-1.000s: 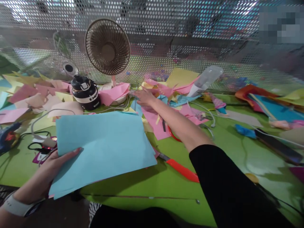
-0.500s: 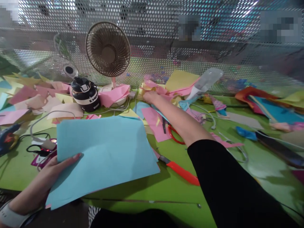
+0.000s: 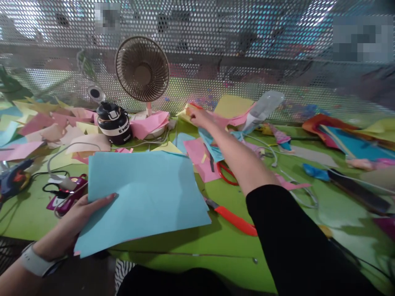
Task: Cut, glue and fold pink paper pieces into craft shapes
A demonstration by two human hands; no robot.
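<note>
My left hand grips a stack of light blue paper sheets by its left edge, thumb on top and fingers hidden underneath. A little pink shows at the stack's lower edge. At the back of the table, my right hand is closed at a heap of paper scraps, with yellow paper and an orange-red piece at its fingers. Below my right forearm lie pink paper, a crumpled blue piece and a red scissor handle. A red-handled knife-like tool rests right of the stack, its tip partly covered.
A small fan and a black bottle stand at the back before a perforated metal screen. Left are paper scraps, a glue gun and a purple power strip. Cables, a clear plastic bottle and coloured paper lie right.
My right hand has lifted slightly at the scrap heap, and the orange-red piece now shows by its fingers. The blue stack in my left hand has shifted a little to the right in view.
</note>
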